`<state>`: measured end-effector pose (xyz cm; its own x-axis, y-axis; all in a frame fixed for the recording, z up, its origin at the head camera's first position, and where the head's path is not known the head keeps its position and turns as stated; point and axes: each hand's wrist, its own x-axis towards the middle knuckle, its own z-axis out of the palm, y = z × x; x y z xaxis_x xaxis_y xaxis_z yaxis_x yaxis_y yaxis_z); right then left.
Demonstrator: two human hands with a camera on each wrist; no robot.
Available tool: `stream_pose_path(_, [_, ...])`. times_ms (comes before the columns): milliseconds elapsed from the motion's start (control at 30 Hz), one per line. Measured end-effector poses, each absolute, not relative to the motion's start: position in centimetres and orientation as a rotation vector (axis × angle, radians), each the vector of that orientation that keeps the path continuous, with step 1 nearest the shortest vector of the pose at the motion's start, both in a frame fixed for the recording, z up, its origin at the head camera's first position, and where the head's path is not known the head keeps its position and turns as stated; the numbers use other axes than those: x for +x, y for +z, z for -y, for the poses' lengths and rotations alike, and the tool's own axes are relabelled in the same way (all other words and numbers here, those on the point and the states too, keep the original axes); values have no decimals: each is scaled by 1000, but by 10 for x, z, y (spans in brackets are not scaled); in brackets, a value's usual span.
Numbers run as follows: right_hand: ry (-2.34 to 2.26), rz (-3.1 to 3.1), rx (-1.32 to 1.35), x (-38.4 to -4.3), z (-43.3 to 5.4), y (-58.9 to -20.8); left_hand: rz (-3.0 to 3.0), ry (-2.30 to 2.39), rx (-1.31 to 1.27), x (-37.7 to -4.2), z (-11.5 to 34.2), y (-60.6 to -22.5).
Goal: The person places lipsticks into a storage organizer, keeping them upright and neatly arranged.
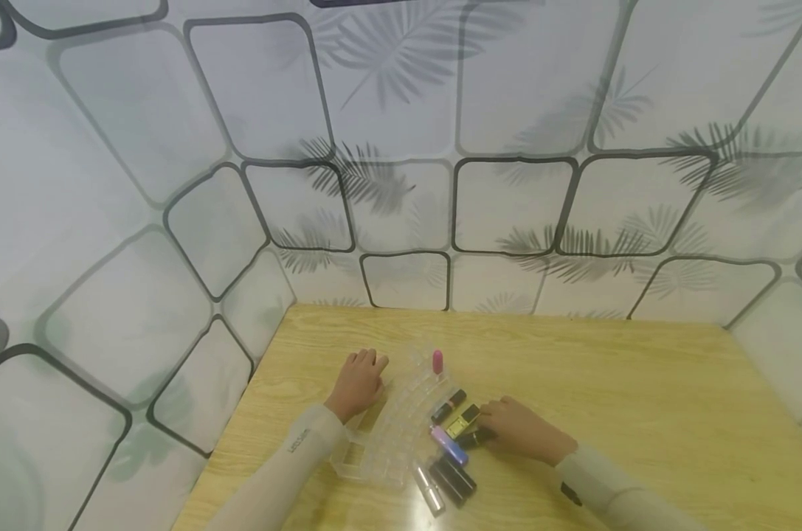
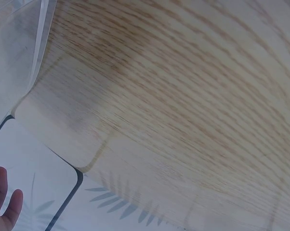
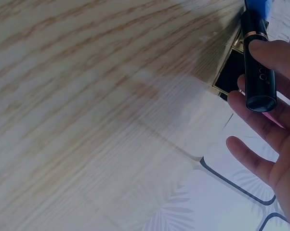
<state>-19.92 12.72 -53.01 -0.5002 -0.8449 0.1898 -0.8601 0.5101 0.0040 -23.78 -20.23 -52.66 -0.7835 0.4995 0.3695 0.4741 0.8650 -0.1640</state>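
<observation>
My right hand [image 1: 523, 431] pinches a black lipstick tube [image 3: 259, 72] with a thin gold band between thumb and fingers, low over the table. Close to it lie a gold lipstick with a black cap [image 1: 463, 420] and a pink-to-blue tube [image 1: 449, 445]. On the left, a clear plastic organizer [image 1: 395, 431] with rows of small compartments lies on the table. One pink lipstick [image 1: 437, 361] stands upright in its far end. My left hand [image 1: 357, 383] is at the organizer's left side, its fingers loosely bent in the left wrist view; whether it touches the plastic I cannot tell.
Another black tube [image 1: 449, 405] lies against the organizer's right side. Nearer the front are thick black tubes [image 1: 452, 478] and a silver-and-clear tube [image 1: 429, 488]. Patterned wall covering [image 1: 401, 206] borders the wooden table [image 1: 626, 398] at the back and sides.
</observation>
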Motion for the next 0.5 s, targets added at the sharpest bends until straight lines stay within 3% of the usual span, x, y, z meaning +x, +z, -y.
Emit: stream_pose_path(500, [247, 2671, 1443, -198, -124, -513, 2652, 138, -716, -236, 202, -523])
